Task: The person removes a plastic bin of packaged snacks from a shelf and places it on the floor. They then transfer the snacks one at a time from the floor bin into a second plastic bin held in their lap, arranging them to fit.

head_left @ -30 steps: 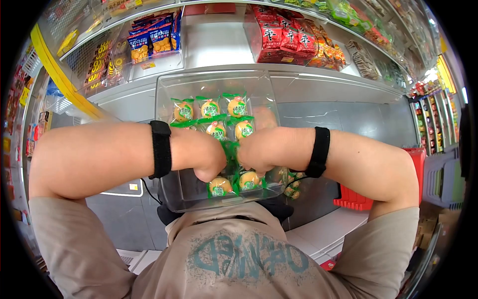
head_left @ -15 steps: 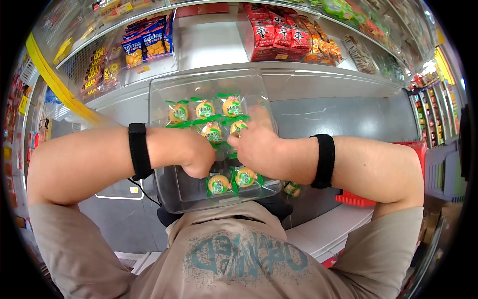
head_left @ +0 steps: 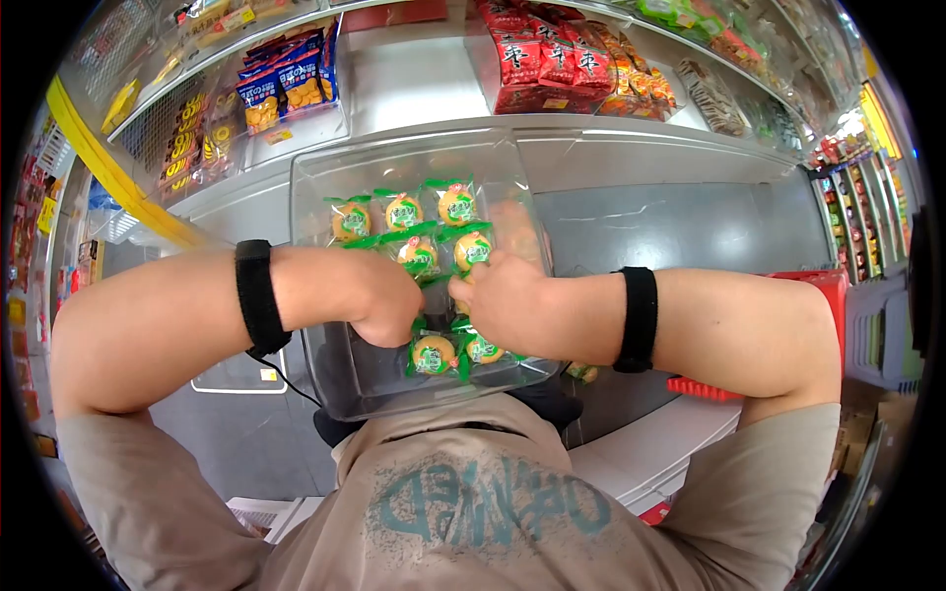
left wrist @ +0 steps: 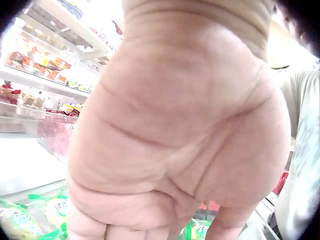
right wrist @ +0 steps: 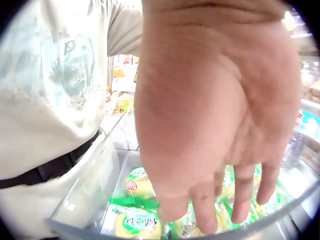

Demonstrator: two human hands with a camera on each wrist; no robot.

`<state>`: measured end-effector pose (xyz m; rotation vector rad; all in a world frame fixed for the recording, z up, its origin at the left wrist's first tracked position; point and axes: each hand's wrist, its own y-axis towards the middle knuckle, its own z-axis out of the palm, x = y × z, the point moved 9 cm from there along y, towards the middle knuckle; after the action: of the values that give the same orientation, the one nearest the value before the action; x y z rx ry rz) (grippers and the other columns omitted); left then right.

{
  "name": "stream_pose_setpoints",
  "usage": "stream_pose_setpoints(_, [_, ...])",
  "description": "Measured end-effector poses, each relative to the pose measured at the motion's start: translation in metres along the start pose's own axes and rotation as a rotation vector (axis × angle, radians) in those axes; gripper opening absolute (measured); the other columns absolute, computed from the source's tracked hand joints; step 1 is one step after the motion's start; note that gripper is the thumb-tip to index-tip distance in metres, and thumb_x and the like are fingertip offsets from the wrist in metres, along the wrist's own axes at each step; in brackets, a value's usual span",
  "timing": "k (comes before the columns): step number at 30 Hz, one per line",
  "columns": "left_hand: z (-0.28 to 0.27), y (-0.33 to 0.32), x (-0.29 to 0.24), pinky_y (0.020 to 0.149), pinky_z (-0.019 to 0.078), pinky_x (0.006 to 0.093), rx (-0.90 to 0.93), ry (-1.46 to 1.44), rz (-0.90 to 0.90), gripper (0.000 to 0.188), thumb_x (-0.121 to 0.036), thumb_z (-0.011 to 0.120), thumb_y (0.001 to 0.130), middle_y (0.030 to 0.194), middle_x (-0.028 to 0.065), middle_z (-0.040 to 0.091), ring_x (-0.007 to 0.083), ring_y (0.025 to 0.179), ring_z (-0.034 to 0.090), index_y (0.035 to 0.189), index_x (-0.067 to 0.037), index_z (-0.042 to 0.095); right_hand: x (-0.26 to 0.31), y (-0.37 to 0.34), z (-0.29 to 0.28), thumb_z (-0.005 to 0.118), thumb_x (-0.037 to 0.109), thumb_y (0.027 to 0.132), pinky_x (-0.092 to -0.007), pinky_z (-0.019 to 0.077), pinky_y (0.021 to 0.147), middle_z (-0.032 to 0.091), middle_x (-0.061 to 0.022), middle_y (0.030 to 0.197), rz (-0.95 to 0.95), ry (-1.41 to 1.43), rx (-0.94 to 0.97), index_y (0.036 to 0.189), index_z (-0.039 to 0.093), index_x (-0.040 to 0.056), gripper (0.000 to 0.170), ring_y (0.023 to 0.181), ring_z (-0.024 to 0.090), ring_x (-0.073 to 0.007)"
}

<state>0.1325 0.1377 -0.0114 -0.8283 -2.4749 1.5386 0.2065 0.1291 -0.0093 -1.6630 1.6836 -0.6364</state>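
Left hand (head_left: 384,300) reaches down in clear bin (head_left: 353,369), fingertips hidden so grip can't be told, right hand (head_left: 507,300) loosely open, fingers mostly straight, down at packs (head_left: 457,206) lying in rows inside bin.

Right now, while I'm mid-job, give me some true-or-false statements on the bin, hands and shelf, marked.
1. The left hand and right hand both reach into the clear bin. True.
2. The bin holds unwrapped snacks. False: its round snacks are in clear-and-green wrappers.
3. Each arm wears a black band. True.
4. In the head view, the blue bags are right of the red bags. False: they are left of them.
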Motion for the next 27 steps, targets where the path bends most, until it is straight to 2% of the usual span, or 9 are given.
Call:
stream_pose_setpoints(3, [-0.001,-0.007,0.000,0.087,0.0526,0.0457,-0.018,-0.017,-0.032,0.036,-0.022,0.052,0.087,0.111,0.0172,0.072,0.0360,0.106,0.067,0.110,-0.004,0.073,0.007,-0.004,-0.010,0.073,0.021,0.080,-0.0365,0.0506,0.077,0.058,-0.0069,0.117,-0.016,0.057,-0.211,0.095,0.078,0.0136,0.018,0.101,0.062,-0.0242])
stream_pose_setpoints(6, [0.002,-0.004,0.002,0.085,0.0534,0.0459,-0.026,-0.008,-0.041,0.035,-0.020,0.053,0.085,0.109,0.0176,0.072,0.0363,0.104,0.068,0.107,-0.003,0.075,0.016,-0.010,-0.010,0.071,0.022,0.082,-0.0362,0.0520,0.073,0.062,-0.0067,0.111,-0.080,0.047,-0.200,0.087,0.077,0.0130,0.012,0.101,0.064,-0.0241])
stream_pose_setpoints(7, [0.003,-0.002,0.003,0.084,0.0537,0.0460,-0.025,-0.003,-0.041,0.035,-0.020,0.053,0.085,0.108,0.0178,0.072,0.0364,0.103,0.068,0.106,-0.003,0.075,0.018,-0.008,-0.001,0.070,0.022,0.083,-0.0366,0.0523,0.074,0.063,-0.0070,0.111,-0.091,0.085,-0.063,0.092,0.076,0.0127,0.014,0.103,0.064,-0.0244])
stream_pose_setpoints(9, [0.008,-0.003,0.003,0.088,0.0531,0.0464,0.024,-0.002,-0.068,0.043,-0.028,0.054,0.090,0.114,0.0168,0.070,0.0366,0.106,0.067,0.130,-0.013,0.061,0.025,-0.007,0.018,0.069,0.022,0.085,-0.0375,0.0530,0.075,0.064,-0.0075,0.110,-0.112,0.166,0.212,0.100,0.074,0.0122,0.019,0.106,0.065,-0.0249])
stream_pose_setpoints(10, [0.008,-0.006,0.003,0.090,0.0528,0.0466,0.048,0.001,-0.083,0.050,-0.032,0.054,0.093,0.117,0.0163,0.069,0.0367,0.108,0.066,0.142,-0.018,0.054,0.026,-0.004,0.020,0.068,0.022,0.086,-0.0390,0.0531,0.077,0.065,-0.0078,0.111,-0.117,0.185,0.182,0.105,0.072,0.0127,0.022,0.108,0.065,-0.0257])
stream_pose_setpoints(15, [-0.002,-0.021,-0.006,0.090,0.0532,0.0467,0.032,-0.024,-0.178,0.049,-0.034,0.054,0.093,0.118,0.0160,0.069,0.0359,0.109,0.066,0.138,-0.015,0.057,0.033,0.002,0.020,0.068,0.020,0.087,-0.0454,0.0524,0.087,0.063,-0.0099,0.120,-0.170,0.226,0.144,0.130,0.061,0.0169,0.043,0.114,0.064,-0.0295])
stream_pose_setpoints(22, [-0.006,-0.005,-0.024,0.090,0.0537,0.0464,-0.081,-0.051,-0.110,0.051,-0.038,0.054,0.094,0.119,0.0159,0.069,0.0355,0.109,0.066,0.137,-0.010,0.056,0.044,0.001,0.023,0.069,0.013,0.084,-0.0459,0.0513,0.092,0.054,-0.0143,0.135,-0.187,0.200,0.265,0.130,0.065,0.0131,0.045,0.119,0.061,-0.0323])
stream_pose_setpoints(25, [-0.016,-0.002,-0.032,0.080,0.0564,0.0456,-0.200,-0.053,-0.082,0.031,-0.020,0.058,0.084,0.114,0.0148,0.072,0.0328,0.102,0.070,0.104,-0.003,0.076,0.042,-0.002,0.025,0.071,0.013,0.083,-0.0465,0.0519,0.091,0.053,-0.0157,0.137,-0.115,0.216,0.287,0.129,0.066,0.0061,0.047,0.118,0.061,-0.0335])
stream_pose_setpoints(27, [-0.011,0.008,-0.028,0.080,0.0565,0.0454,-0.127,-0.013,-0.104,0.032,-0.021,0.059,0.084,0.113,0.0154,0.072,0.0326,0.103,0.070,0.104,-0.003,0.076,0.040,0.006,0.033,0.072,0.014,0.082,-0.0475,0.0523,0.091,0.051,-0.0175,0.141,-0.102,0.206,0.206,0.129,0.065,0.0019,0.049,0.117,0.062,-0.0342])
